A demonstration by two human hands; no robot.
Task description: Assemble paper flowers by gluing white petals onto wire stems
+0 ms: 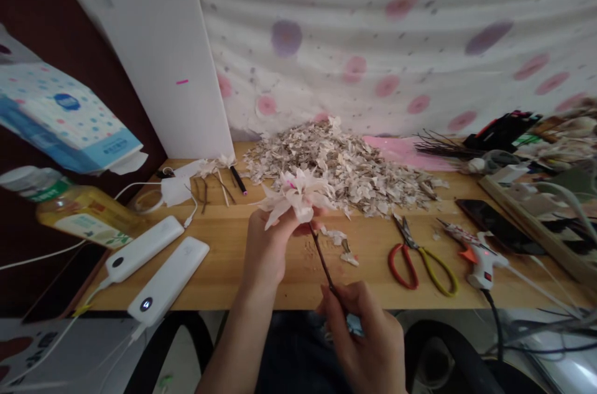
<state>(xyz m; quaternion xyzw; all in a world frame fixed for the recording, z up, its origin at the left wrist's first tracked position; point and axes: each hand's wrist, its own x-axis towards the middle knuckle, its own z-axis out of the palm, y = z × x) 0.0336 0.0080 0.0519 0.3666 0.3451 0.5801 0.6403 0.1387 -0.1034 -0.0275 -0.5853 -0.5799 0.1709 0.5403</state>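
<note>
1. The person's left hand (267, 251) is curling closed around the base of a pale pink, papery, many-petalled flower (295, 196), holding it up above the table.
2. The right hand (364, 338) is pinching a thin dark brown stem (321, 255) between thumb and fingers. Its upper end is reaching toward the flower's underside, right beside the left hand; whether it is touching the flower is hidden.
3. The likeliest trouble, as I judge it, is the thin petals creasing or tearing if the left hand is squeezing too hard. The slender stem could also be slipping or snapping under an uneven pinch.
4. The flower is sitting in front of a large heap of pale, papery petal scraps (340, 164), which is resting on a light wooden tabletop (224, 263).
5. Red-and-yellow-handled scissors (410, 266) and a white hot glue gun with an orange trigger (480, 260) are lying to the right, and two white power banks (156, 263) are lying to the left.
</note>
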